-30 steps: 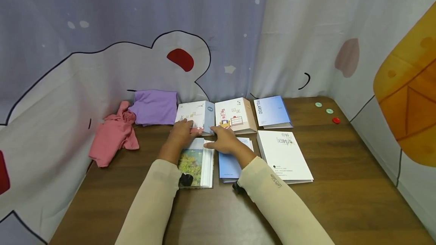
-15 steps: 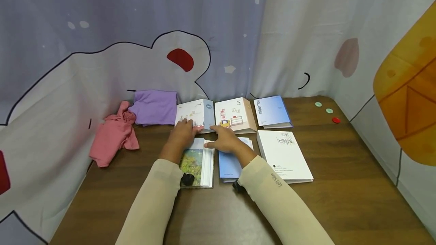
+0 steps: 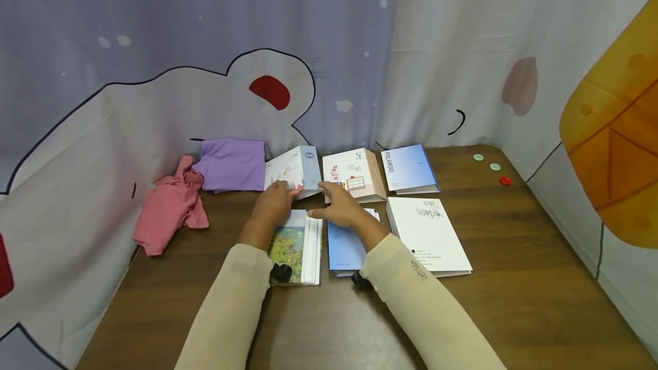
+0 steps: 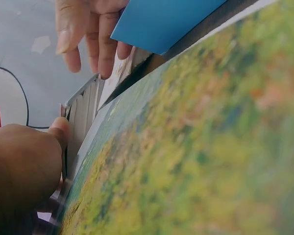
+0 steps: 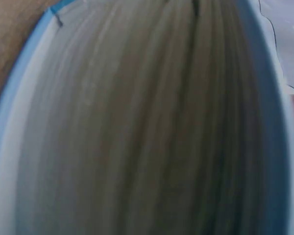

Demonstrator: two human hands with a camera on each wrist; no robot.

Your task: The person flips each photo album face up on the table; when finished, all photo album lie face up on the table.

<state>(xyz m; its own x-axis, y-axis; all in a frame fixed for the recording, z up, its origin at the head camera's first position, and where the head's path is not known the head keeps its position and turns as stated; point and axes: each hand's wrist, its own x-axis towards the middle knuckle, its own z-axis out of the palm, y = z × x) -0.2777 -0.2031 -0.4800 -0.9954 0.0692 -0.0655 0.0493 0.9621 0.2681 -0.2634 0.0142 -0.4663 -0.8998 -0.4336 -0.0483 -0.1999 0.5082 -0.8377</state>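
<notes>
A white photo album point(image 3: 288, 170) with line drawings and a blue-grey spine stands tilted in the back row, its spine side raised. My left hand point(image 3: 272, 205) grips its near edge, the thumb point(image 4: 60, 129) against the page ends in the left wrist view. Near the spine's lower corner is my right hand point(image 3: 341, 205), fingers extended; whether they touch the album is hard to tell. Beneath my left wrist lies an album with a landscape cover point(image 3: 288, 250). A blue album point(image 3: 345, 250) lies under my right wrist, its page edges filling the right wrist view.
Right of the tilted album are a white album with a tan spine point(image 3: 354, 176) and a blue POLAROID album point(image 3: 409, 169). A larger white album point(image 3: 429, 233) lies in front. Purple cloth point(image 3: 233, 164) and pink cloth point(image 3: 169, 207) lie left; small discs point(image 3: 505, 181) sit back right.
The white album with the blue-grey spine has tilted up at its spine side, which rose and shifted slightly left. Both hands stay almost in place; the other albums have not moved.
</notes>
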